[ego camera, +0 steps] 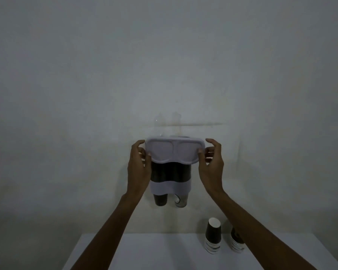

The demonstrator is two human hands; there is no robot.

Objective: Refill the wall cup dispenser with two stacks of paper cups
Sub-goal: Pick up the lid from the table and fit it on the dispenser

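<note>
A wall cup dispenser (171, 189) with two dark tubes and a pale lilac band hangs on the wall at centre. One cup pokes out below each tube. Its lilac lid (175, 151) sits tilted over the top of the tubes. My left hand (139, 162) grips the lid's left end and my right hand (211, 158) grips its right end. Two short stacks of paper cups stand upside down on the white table: one stack (213, 237) in full view, the other stack (236, 241) partly hidden behind my right forearm.
The white table (154, 250) fills the bottom of the view below the dispenser. A plain grey wall (164, 65) lies behind everything. The light is dim.
</note>
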